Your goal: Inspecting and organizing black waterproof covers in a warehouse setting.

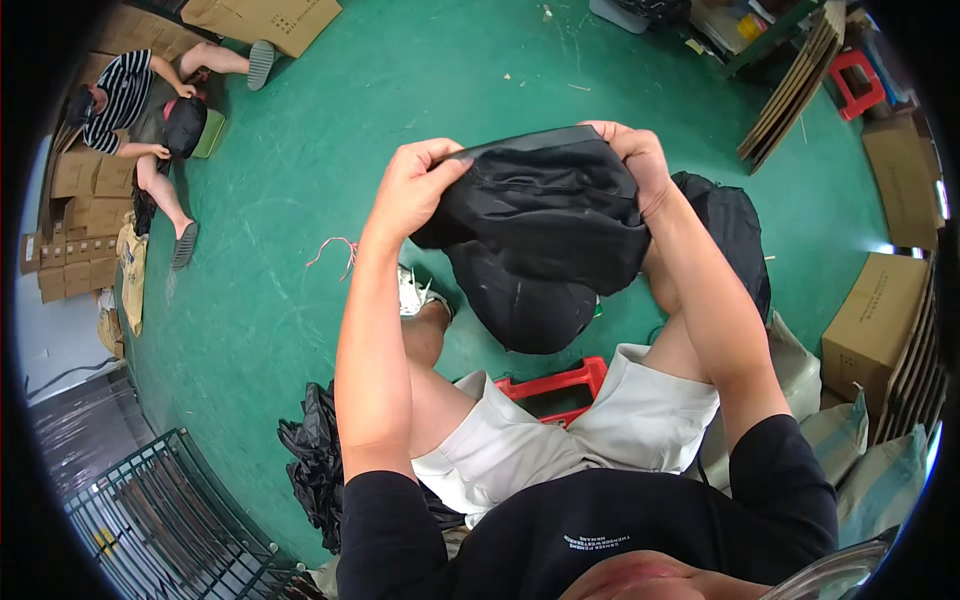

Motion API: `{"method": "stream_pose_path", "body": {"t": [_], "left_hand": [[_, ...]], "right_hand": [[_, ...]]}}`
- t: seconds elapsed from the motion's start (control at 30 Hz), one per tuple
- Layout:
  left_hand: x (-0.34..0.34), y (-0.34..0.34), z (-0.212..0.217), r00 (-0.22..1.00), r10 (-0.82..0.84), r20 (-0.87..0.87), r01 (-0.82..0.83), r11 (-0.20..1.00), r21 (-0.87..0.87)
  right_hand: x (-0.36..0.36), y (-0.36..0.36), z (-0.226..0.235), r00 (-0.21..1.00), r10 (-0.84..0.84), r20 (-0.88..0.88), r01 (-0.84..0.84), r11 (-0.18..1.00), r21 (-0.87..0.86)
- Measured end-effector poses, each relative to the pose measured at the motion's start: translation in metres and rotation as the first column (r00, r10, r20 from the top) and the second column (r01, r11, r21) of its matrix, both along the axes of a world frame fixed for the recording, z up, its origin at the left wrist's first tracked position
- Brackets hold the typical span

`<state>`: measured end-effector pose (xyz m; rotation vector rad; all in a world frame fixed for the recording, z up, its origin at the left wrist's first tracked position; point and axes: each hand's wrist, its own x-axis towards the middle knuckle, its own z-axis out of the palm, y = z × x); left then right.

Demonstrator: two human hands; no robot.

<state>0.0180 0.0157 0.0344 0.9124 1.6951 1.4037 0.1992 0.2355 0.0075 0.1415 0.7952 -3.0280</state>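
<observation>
A soft black fabric piece [540, 215], possibly a bag or cover, is stretched between my raised hands above the floor. Its upper edge is pulled taut in creases, and a rounded lower part hangs beneath. My left hand [410, 195] pinches the top left corner, thumb across the front. At the top right corner, my right hand [636, 165] is closed on the same piece, its fingertips partly hidden behind the cloth. Beyond my right knee lies another black fabric item [735, 235] on the green floor.
Between my thighs shows a red plastic stool [590, 373]. Crumpled black plastic [312, 465] lies by my left leg. A person [125, 105] sits at the far left, handling a black item. Cartons [870, 310] and woven sacks [880, 490] stand right; a metal rack [180, 510] stands lower left.
</observation>
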Motion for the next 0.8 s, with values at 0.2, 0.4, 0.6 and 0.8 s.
{"method": "stream_pose_path", "body": {"t": [0.2, 0.4, 0.6, 0.8], "left_hand": [[-0.009, -0.012, 0.005, 0.834, -0.088, 0.545, -0.057, 0.968, 0.243], [-0.024, -0.021, 0.002, 0.565, -0.168, 0.808, -0.350, 0.838, 0.418], [-0.024, -0.019, -0.012, 0.661, -0.037, 0.749, -0.328, 0.884, 0.332], [-0.013, -0.013, -0.033, 0.948, -0.065, 0.311, 0.082, 0.996, -0.040]], "right_hand": [[0.009, 0.002, 0.014, 0.948, 0.242, 0.206, -0.303, 0.884, 0.355], [0.014, 0.014, 0.016, 0.937, 0.328, 0.118, -0.344, 0.818, 0.461], [0.016, 0.027, 0.004, 0.999, -0.019, 0.029, 0.009, 0.947, 0.321], [0.015, 0.009, 0.019, 0.993, -0.107, -0.042, 0.106, 0.994, -0.021]]}}
